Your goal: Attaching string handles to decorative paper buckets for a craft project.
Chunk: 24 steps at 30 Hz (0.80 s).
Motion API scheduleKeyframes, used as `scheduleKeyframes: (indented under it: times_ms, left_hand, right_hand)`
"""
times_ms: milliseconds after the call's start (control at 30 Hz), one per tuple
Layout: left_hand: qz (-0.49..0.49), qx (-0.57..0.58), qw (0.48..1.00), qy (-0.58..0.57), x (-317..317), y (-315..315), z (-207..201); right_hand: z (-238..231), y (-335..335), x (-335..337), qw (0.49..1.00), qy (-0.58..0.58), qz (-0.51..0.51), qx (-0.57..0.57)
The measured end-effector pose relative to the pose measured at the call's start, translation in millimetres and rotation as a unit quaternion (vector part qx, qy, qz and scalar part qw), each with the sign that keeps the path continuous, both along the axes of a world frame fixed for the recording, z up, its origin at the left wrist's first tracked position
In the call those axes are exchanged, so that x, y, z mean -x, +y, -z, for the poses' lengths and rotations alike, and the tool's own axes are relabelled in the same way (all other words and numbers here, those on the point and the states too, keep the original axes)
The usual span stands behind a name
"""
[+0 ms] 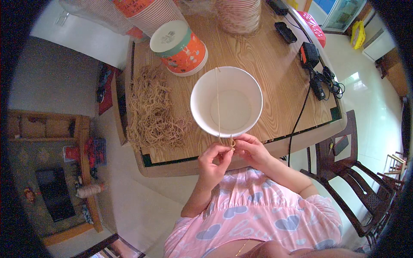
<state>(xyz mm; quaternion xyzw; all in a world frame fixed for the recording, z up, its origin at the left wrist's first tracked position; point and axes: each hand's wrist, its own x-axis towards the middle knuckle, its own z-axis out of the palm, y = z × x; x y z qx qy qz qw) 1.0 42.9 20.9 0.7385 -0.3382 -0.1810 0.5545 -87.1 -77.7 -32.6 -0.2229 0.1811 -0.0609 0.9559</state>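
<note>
Before me on the table stands a white paper bucket (pixel 246 102) with its mouth facing up. A thin tan string (pixel 217 96) runs over the mouth from the far rim to the near rim, where it forms a small loop. My left hand (pixel 213 162) pinches the string just below the near rim. Close beside it, my right hand (pixel 254 152) also has its fingers closed on the string, its fingertips nearly touching the left ones. To the left lies a tangled heap of tan strings (pixel 151 109).
An orange and green paper bucket (pixel 186 56) sits upside down behind the heap, near stacked buckets (pixel 150 17) and a ribbed white stack (pixel 238 16). Black adapters with cables (pixel 317 81) lie along the table's right side. A dark wooden chair (pixel 340 155) stands to the right.
</note>
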Motion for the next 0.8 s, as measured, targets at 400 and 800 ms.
scheduleKeyframes:
  times_ms: [400,800]
  left_hand:
    - [-0.003,-0.007,0.999,0.043,-2.9,3.1,2.9]
    - [-0.059,-0.01,0.998,0.026,-2.7,-4.0,-3.9]
  right_hand:
    - [-13.3,4.0,-12.0,0.983,-0.051,-0.045,-0.169]
    - [-6.4,4.7,-9.1,0.994,-0.014,-0.039,-0.096]
